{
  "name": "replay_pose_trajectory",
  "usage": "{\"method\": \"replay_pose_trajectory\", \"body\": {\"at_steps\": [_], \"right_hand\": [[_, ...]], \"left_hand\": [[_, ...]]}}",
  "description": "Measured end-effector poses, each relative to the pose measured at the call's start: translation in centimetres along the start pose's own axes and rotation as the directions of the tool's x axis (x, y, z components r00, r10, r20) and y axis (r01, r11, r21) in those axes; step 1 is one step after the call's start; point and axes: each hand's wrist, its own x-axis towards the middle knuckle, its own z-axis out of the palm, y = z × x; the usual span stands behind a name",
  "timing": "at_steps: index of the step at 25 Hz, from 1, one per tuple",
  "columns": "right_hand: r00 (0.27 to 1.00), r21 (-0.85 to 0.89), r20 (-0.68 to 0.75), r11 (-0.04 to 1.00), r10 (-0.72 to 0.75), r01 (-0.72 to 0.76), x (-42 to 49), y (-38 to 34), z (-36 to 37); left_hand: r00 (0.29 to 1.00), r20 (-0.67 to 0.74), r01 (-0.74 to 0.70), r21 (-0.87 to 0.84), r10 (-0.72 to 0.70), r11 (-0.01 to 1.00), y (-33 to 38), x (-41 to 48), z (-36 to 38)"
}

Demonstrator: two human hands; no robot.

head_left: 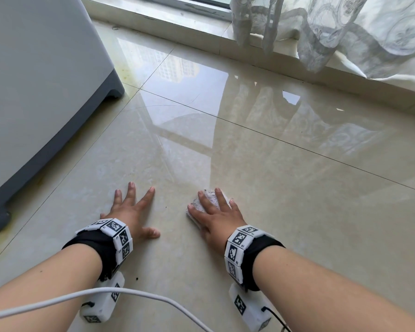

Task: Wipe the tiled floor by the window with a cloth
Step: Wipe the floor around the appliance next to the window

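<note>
- we see the left hand (130, 213) flat on the tiled floor (285, 188), palm down. its fingers are straight and spread wide, the thumb points toward the right hand, and it holds nothing.
- the right hand (217, 220) lies palm down on a small white cloth (211, 197). its fingers are stretched out over the cloth and press it to the tile rather than curl round it.
- the cloth is wadded under the right fingers and shows between and ahead of them. it sits on the floor in the near middle of the view, well short of the window.
- the two hands are near each other but do not touch, with bare tile between them.
- each wrist wears a black cuff with a band of white blocks printed with black square markers, the left wristband (117, 238) and the right wristband (237, 246).
- a white cable (106, 293) arcs across the foreground over the left forearm.
- a few dark specks (137, 278) lie on the tile beside the left wrist.
- the glossy beige floor mirrors the window and the curtain.
- a grey appliance (34, 92) stands on the left, its dark base on the floor.
- a pale ledge (177, 27) runs below the window frame (189, 2) at the far edge of the floor.
- a sheer patterned curtain (345, 32) hangs at the upper right and drapes over the ledge.
</note>
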Motion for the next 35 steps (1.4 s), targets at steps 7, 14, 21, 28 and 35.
{"method": "replay_pose_trajectory", "body": {"at_steps": [7,14,21,28,35], "right_hand": [[0.967,-0.024,-0.065,0.969,0.246,-0.248,0.3,5.6,-3.5],[0.807,0.111,-0.106,0.813,0.581,-0.571,-1.7,13.2,-6.0],[0.789,0.172,-0.129,0.797,0.601,-0.579,-0.7,12.7,-7.5],[0.931,-0.007,-0.139,0.94,0.336,-0.341,1.3,8.2,-7.6],[0.993,-0.021,-0.084,0.996,0.085,-0.087,2.0,2.5,-5.0]], "left_hand": [[1.0,-0.012,-0.024,-0.015,0.023,1.0,0.1,0.9,0.0],[0.999,-0.011,-0.04,-0.026,0.04,0.999,1.2,0.3,0.5],[0.999,-0.01,-0.054,-0.036,0.054,0.998,2.5,-0.4,-0.2],[0.996,-0.007,-0.087,-0.002,0.087,0.996,5.5,-0.5,-0.7],[0.986,0.021,-0.169,0.041,0.168,0.985,9.4,0.2,-1.8]]}}
